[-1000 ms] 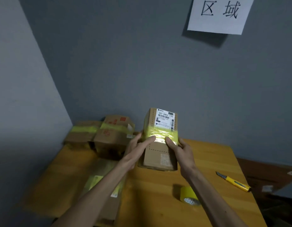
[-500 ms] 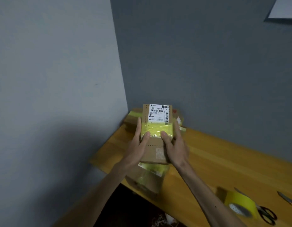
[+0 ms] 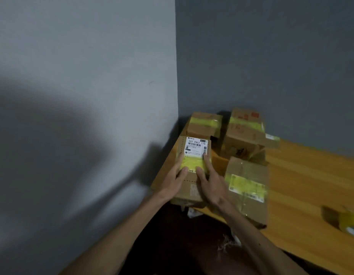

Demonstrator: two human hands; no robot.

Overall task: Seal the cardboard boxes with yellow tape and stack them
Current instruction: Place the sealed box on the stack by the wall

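Observation:
A small cardboard box [image 3: 192, 187] with a white shipping label and a band of yellow tape lies at the table's left edge, close to the side wall. My left hand [image 3: 175, 176] and my right hand [image 3: 209, 180] both rest on its top, fingers straight and pointing away from me, thumbs on the yellow band. Three other boxes taped in yellow stand nearby: one in the back corner [image 3: 205, 124], a bigger one [image 3: 243, 133] to its right, and a long flat one [image 3: 246, 190] just right of my right hand. A roll of yellow tape [image 3: 350, 223] lies at the far right.
The wooden table [image 3: 311, 175] stands in a corner, with a grey wall on the left and another behind. Below its near edge the floor is dark, with some pale scraps [image 3: 225, 243]. Bare wood shows between the boxes and the tape roll.
Both hands carried the labelled box left and down to the table's left edge beside the flat box. The view swung left, so the knife and scissors are out of sight.

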